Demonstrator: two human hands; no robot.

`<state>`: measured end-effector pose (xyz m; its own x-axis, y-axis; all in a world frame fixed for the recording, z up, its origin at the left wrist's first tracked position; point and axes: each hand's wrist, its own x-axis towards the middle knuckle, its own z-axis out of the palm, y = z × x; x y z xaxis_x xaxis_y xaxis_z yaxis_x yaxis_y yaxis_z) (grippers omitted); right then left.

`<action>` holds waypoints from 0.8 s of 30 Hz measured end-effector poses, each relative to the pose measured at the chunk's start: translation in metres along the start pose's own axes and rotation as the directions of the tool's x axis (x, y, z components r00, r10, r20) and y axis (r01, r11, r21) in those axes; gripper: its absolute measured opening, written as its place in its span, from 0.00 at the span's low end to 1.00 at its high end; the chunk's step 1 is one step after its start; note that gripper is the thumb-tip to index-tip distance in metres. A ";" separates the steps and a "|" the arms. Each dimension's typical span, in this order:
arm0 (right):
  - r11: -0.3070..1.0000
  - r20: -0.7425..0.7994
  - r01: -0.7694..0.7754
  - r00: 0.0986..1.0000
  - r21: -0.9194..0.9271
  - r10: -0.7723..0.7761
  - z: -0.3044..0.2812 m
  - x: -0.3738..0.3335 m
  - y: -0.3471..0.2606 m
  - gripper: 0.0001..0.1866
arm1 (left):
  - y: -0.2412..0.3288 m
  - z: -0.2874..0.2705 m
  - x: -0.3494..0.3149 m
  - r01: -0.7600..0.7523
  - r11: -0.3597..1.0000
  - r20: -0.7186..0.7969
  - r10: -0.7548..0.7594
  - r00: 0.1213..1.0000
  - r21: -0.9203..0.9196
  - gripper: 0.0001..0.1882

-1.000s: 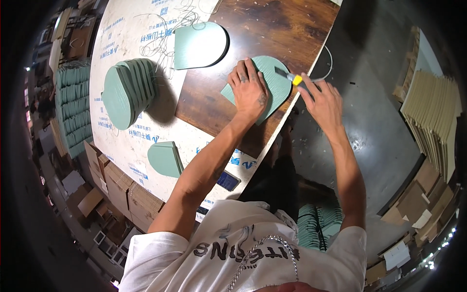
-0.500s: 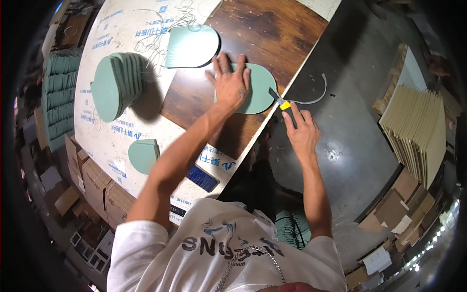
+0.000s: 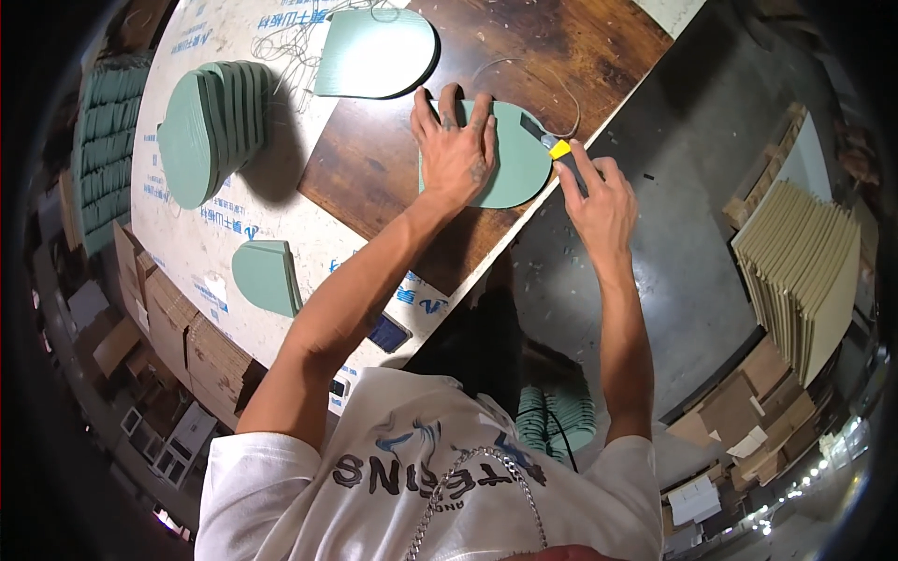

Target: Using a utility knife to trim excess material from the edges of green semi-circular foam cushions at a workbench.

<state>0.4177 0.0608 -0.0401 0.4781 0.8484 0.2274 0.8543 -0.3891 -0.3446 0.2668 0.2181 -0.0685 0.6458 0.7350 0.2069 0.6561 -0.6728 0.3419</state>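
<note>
My left hand (image 3: 456, 154) lies on a flat green panel (image 3: 513, 173) with a rounded end, its fingers spread and pressing down. In my right hand (image 3: 603, 208) is a utility knife (image 3: 559, 150) with a yellow part, and its blade crosses the panel's rounded right edge. A thin curled strip (image 3: 576, 107) arches beside the blade. Underneath lies a brown wood-grain board (image 3: 351, 168). Another green panel (image 3: 374, 56) with a rounded end rests just beyond my left hand.
To the left stand a stack of green panels (image 3: 192, 140) and a smaller green stack (image 3: 265, 276). Loose thin strips (image 3: 285, 47) tangle at the far side. A dark blue phone (image 3: 386, 333) lies near my left forearm. Beige sheets (image 3: 795, 271) lean on the right.
The knife has moved away from me along the panel's rounded edge. The curled strip has swung from beyond the table edge to over the wood-grain board. My left hand stays on the panel.
</note>
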 end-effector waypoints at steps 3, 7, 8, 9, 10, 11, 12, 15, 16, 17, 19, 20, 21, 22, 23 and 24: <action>1.000 0.008 -0.003 1.000 0.019 0.003 -0.003 -0.009 -0.002 0.19 | -0.008 -0.005 0.010 -0.090 0.996 0.027 0.090 0.996 -0.009 0.18; 0.988 0.068 -0.100 0.993 0.120 0.092 -0.007 -0.067 -0.016 0.19 | -0.039 -0.009 0.037 -0.474 0.868 0.198 0.496 0.845 -0.150 0.21; 0.990 0.053 -0.115 0.992 0.078 0.111 -0.012 -0.076 -0.021 0.19 | -0.031 -0.007 0.034 -0.345 0.938 0.181 0.346 0.921 -0.035 0.24; 0.991 0.058 -0.116 0.992 0.073 0.111 -0.011 -0.079 -0.022 0.19 | -0.021 -0.004 0.026 -0.200 0.977 0.148 0.187 0.971 0.075 0.28; 0.990 0.025 -0.128 0.992 0.054 0.127 -0.011 -0.082 -0.022 0.19 | -0.014 -0.002 0.017 -0.044 0.998 0.051 0.041 0.998 0.047 0.30; 0.988 -0.012 -0.148 0.989 0.036 0.149 -0.011 -0.081 -0.027 0.19 | -0.012 0.000 0.009 0.102 0.995 -0.038 -0.102 0.994 0.007 0.33; 0.988 -0.012 -0.150 0.989 0.021 0.151 -0.010 -0.079 -0.030 0.19 | -0.012 0.002 0.002 0.124 0.992 -0.127 -0.125 0.984 -0.013 0.30; 0.989 -0.010 -0.149 0.989 -0.009 0.149 -0.012 -0.071 -0.032 0.19 | -0.011 -0.002 0.002 0.156 0.987 -0.058 -0.155 0.986 0.021 0.27; 0.991 0.000 -0.132 0.991 -0.020 0.132 -0.012 -0.071 -0.029 0.19 | -0.012 0.001 0.001 0.124 0.992 -0.097 -0.120 0.988 0.032 0.23; 0.992 -0.005 -0.121 0.993 -0.028 0.121 -0.010 -0.070 -0.026 0.19 | -0.012 0.003 0.001 0.137 0.990 -0.092 -0.133 0.987 0.038 0.23; 0.995 0.028 -0.089 0.996 -0.038 0.090 -0.007 -0.067 -0.023 0.19 | -0.014 0.005 -0.002 0.131 0.991 -0.075 -0.129 0.989 0.024 0.24; 0.996 0.036 -0.085 0.996 -0.036 0.087 -0.006 -0.061 -0.022 0.19 | -0.014 0.005 -0.001 0.134 0.991 -0.050 -0.133 0.990 0.017 0.24; 0.997 0.043 -0.080 0.996 -0.018 0.081 -0.002 -0.052 -0.021 0.19 | -0.015 0.005 -0.001 0.142 0.990 -0.047 -0.141 0.989 0.020 0.24; 0.997 0.047 -0.076 0.996 0.000 0.075 0.000 -0.041 -0.021 0.19 | -0.017 0.006 -0.001 0.119 0.993 -0.058 -0.118 0.991 0.016 0.24; 0.996 0.066 -0.086 0.994 0.003 0.085 0.002 -0.028 -0.021 0.20 | -0.019 0.006 0.002 0.089 0.996 -0.073 -0.088 0.993 0.011 0.24; 0.997 0.073 -0.073 0.995 -0.004 0.073 0.004 -0.016 -0.020 0.19 | -0.019 0.007 0.003 0.086 0.996 -0.073 -0.084 0.994 0.021 0.24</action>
<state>0.3920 0.0561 -0.0408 0.5228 0.8417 0.1350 0.8182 -0.4510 -0.3566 0.2591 0.2320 -0.0810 0.5578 0.7932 0.2442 0.7173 -0.6088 0.3390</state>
